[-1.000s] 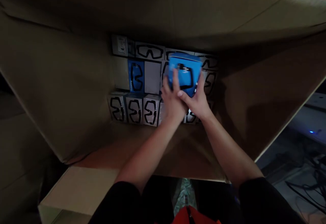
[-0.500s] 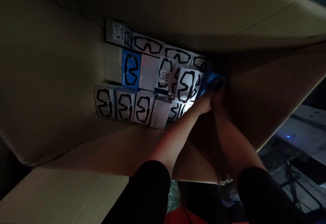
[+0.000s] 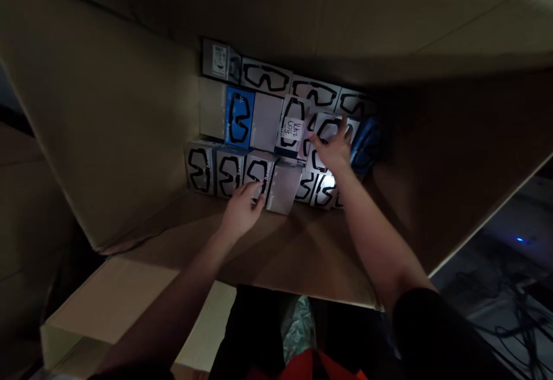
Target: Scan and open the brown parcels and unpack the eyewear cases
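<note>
Both my hands reach down into a large cardboard carton [image 3: 142, 109]. My right hand [image 3: 336, 151] is over a white box [image 3: 325, 124] printed with a black goggle frame. Its thumb and fingers are spread across the box's top, and whether they press on it I cannot tell. Beside it on the right leans a blue box [image 3: 366, 145]. My left hand [image 3: 241, 212] hovers by the front row, fingers apart and holding nothing, close to a goggle-printed box [image 3: 258, 168] and a plain pale box [image 3: 285, 187]. A box with a handwritten label [image 3: 292, 131] lies between the hands.
Several more goggle boxes [image 3: 265, 76] line the carton's back. A blue-faced box [image 3: 239, 118] stands in the middle row. Open flaps [image 3: 116, 293] stick out at the front left. Dark cables [image 3: 514, 322] lie outside at the right, near a blue light [image 3: 519, 239].
My hands, together at the blue box on the right, have parted. My left hand has moved left to the front row, my right onto the white box. The blue box is let go.
</note>
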The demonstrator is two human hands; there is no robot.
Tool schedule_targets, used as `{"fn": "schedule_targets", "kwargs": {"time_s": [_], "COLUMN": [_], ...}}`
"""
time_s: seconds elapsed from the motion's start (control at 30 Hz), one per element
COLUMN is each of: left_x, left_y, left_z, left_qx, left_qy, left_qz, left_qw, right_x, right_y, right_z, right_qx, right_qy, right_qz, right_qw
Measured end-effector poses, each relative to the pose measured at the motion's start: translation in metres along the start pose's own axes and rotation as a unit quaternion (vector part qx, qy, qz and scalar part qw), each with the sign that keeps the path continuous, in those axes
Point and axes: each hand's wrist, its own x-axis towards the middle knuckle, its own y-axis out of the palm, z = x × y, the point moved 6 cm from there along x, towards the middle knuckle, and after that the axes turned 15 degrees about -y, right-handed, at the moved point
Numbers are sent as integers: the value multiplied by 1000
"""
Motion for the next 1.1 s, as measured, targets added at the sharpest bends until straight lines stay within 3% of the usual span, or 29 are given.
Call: {"fn": "schedule_targets", "kwargs": {"time_s": [0.1,0.13,0.2,0.3,0.4,0.47,0.53,0.6,0.67,0.77,0.9,1.1], "left_x": [-10,-5,21,82,130,143,143,134,120,96,74,60], "left_y": [0,1,-1,-9,6,27,48,63,68,71,91,147], "left_z": [30,30,17,-18,-51,-59,-55,-46,-37,-35,-48,-97], "left_qx": [38,49,70,88,90,90,91,88,91,125,179,167], "left_qy": [-14,-2,25,44,96,103,80,45,24,31,19,47], "left_qz": [4,12,21,-11,7,22,22,8,-10,-11,41,103], "left_qw": [999,999,997,995,991,990,992,995,996,992,983,979], "right_x": [-11,-14,-16,-4,30,58,81,91,84,64,60,44], "right_y": [39,45,39,-6,-73,-105,-113,-101,-80,-55,-47,-18], "right_z": [20,24,30,33,28,18,-3,-40,-83,-119,-116,-70], "right_qx": [24,13,-26,-110,-229,-288,-333,-358,-353,-342,-336,-186], "right_qy": [139,147,98,-42,-160,-214,-233,-171,-52,40,14,-69], "right_qz": [-29,-34,-23,27,33,27,56,126,201,227,166,45], "right_qw": [990,988,995,993,960,933,912,909,912,911,927,979]}}
